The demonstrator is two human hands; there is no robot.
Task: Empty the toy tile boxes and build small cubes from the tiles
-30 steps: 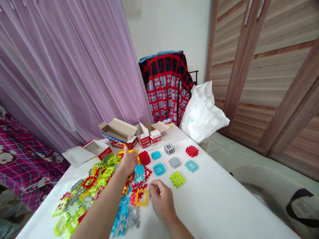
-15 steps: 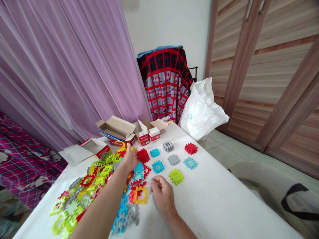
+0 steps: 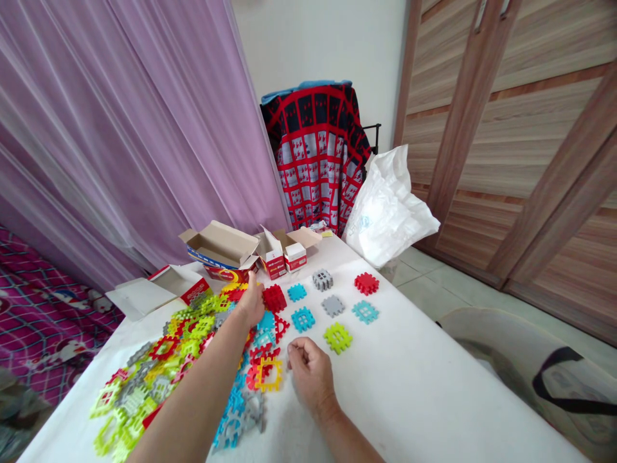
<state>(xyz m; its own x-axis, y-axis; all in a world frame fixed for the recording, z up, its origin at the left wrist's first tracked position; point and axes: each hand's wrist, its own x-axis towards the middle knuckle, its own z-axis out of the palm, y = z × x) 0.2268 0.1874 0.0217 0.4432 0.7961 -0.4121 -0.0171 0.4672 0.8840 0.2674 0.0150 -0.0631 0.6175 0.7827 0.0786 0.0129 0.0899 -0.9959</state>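
My left hand reaches over the far edge of a heap of plastic interlocking tiles, its thumb stretched up and apart. Its other fingers are partly hidden, close beside a stack of red tiles; I cannot tell whether they touch it. My right hand rests on the white table with fingers curled and nothing visible in them. Left of it lies a yellow square frame. Ahead of it are a lime-green window tile, a blue window tile and a grey tile.
More tiles stand in stacks: a grey window stack, a red stack, and blue pieces. Open cardboard boxes line the back of the table. A white plastic bag stands beyond the right edge.
My left hand has shifted slightly right and forward, nearer the red stack, with its thumb raised more. My right hand stays in about the same place. The view has tilted a little.
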